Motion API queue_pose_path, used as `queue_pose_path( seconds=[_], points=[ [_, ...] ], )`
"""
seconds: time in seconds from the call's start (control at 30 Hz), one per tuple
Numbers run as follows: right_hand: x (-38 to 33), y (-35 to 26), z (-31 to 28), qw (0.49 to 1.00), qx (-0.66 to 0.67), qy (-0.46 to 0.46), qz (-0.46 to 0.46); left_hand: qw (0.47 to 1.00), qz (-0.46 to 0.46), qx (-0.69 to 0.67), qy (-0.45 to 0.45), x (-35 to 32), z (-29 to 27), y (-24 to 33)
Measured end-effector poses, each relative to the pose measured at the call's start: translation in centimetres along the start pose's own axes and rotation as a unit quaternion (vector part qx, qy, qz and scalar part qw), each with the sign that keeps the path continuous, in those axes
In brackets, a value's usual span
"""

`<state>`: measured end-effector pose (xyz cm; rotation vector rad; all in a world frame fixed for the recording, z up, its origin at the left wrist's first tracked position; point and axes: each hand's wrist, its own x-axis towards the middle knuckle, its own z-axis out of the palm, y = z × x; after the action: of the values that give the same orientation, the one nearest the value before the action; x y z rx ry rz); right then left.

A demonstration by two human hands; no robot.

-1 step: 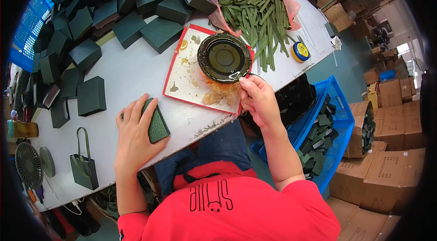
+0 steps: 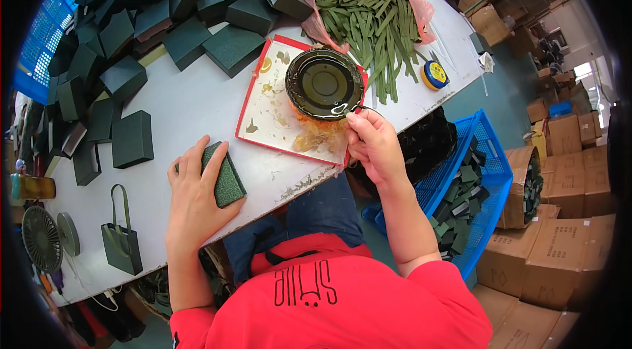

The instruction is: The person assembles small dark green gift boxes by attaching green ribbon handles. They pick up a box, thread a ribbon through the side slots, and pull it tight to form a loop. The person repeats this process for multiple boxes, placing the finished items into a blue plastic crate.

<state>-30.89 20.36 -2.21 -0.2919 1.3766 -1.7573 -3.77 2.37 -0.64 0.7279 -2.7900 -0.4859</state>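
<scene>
- Left hand (image 2: pixel 201 194): fingers closed on a dark green box (image 2: pixel 229 180), thumb along its near side, the other fingers over its left and far side. Box sits on the white worktop (image 2: pixel 191 102), close to the near edge.
- Right hand (image 2: pixel 374 145): thumb and index finger pinched on a thin dark stem (image 2: pixel 362 108) at the right near rim of the black round pot (image 2: pixel 325 79). Stem's far end: can't tell.
- Pot holds a dark, glossy liquid. It stands over a white board (image 2: pixel 260 126) with red edges, right of the green box and farther off. Amber residue on the board, mostly on the pot's near side.
- Far of the pot: pink plastic bag (image 2: pixel 422 16), mouth open, green strips (image 2: pixel 368 20) spilling toward the near side.
- Right of the strips: round blue-and-yellow tin (image 2: pixel 435 75).
- Far left: big heap of dark green boxes (image 2: pixel 174 6), lying at mixed angles.
- Near left: small dark green bag (image 2: pixel 122 248) upright, loop handle up; grey fan (image 2: pixel 43 239) left of it.
- Right, below worktop level: blue crate (image 2: pixel 492 151) holding small green pieces (image 2: pixel 462 199).
</scene>
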Motion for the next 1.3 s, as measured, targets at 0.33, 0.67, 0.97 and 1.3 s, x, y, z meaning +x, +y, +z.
queue_pose_path(
  seconds=[0.33, 0.67, 0.97, 1.3],
  points=[
    [-4.5, 0.7, 2.5, 0.986, -0.113, -0.025, -0.117, 0.987, 0.033, -0.157, 0.022, -0.3, -0.6, 0.1],
    [-6.9, 1.5, 6.6, 0.942, -0.174, -0.252, 0.135, 0.949, 0.174, -0.263, -0.006, 1.3, -1.7, 0.8],
    [-6.9, 2.0, 7.4, 0.935, -0.209, -0.248, 0.141, 0.943, 0.199, -0.265, -0.011, 1.4, -1.6, 0.8],
    [-6.0, 2.5, 7.2, 0.903, -0.298, -0.275, 0.141, 0.945, 0.218, -0.243, -0.023, 1.5, -1.7, 1.7]
  ],
)
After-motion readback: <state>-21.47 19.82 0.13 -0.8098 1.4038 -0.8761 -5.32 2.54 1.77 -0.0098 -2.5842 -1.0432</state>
